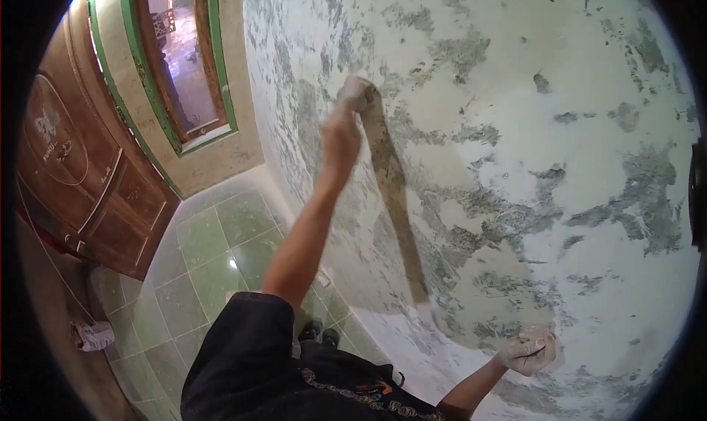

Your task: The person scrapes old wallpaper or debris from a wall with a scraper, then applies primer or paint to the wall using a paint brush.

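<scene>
My left hand point(345, 130) is raised at the wall point(508, 68), its arm stretched out. It looks closed, but it is smeared by motion, and whatever it may hold at its top end cannot be made out. Lower down on the right, my right hand point(529, 351) is close against the same wall. Its fingers are curled and coated with pale dust, and what they may hold is hidden. The wall is whitish with rough grey patches. A long shadow of the left arm falls across it.
On the left are a brown wooden door point(96, 156) and a narrow green-framed window point(184, 53). Green floor tiles point(199, 252) run along the wall's foot. My shoes point(320, 334) stand near it. A whitish bag point(94, 335) lies at the lower left.
</scene>
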A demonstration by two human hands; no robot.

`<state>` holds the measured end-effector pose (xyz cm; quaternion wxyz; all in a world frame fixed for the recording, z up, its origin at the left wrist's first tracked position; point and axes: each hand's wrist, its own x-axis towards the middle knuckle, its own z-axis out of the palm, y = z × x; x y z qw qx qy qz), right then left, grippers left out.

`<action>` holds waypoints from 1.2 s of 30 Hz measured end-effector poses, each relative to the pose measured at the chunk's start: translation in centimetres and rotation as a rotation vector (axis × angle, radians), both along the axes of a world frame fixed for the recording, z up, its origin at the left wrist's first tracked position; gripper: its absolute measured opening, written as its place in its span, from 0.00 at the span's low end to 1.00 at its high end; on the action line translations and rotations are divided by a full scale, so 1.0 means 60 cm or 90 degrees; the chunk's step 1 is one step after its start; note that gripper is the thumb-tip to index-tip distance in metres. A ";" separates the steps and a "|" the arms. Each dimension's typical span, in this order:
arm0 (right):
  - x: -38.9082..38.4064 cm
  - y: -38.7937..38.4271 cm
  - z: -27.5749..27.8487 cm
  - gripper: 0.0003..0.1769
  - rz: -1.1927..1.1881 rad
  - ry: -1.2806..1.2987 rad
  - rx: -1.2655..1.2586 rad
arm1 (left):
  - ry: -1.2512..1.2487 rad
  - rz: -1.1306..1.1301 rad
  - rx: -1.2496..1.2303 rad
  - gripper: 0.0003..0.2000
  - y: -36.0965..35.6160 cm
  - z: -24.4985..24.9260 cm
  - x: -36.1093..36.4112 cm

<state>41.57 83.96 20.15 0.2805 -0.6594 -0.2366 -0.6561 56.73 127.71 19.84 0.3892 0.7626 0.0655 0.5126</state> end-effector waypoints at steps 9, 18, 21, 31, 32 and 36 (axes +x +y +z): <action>0.001 -0.005 -0.005 0.10 -0.014 -0.006 -0.106 | 0.598 -0.217 -0.150 0.26 -0.255 -0.672 -0.273; 0.009 -0.002 0.003 0.11 0.082 -0.089 -0.114 | -0.030 0.003 -0.012 0.09 -0.138 -0.131 -0.030; 0.011 -0.009 0.000 0.11 0.075 -0.086 -0.117 | -0.177 -0.168 -0.063 0.17 -0.342 -0.207 -0.122; 0.005 -0.014 0.004 0.10 0.126 -0.062 -0.154 | 0.295 -0.023 -0.190 0.17 -0.211 -0.471 -0.191; 0.007 -0.017 0.001 0.10 0.097 -0.076 -0.160 | 0.054 0.017 -0.179 0.18 -0.159 -0.335 -0.150; 0.009 -0.014 0.003 0.10 0.099 -0.086 -0.149 | -0.092 -0.010 -0.063 0.18 -0.171 -0.165 -0.055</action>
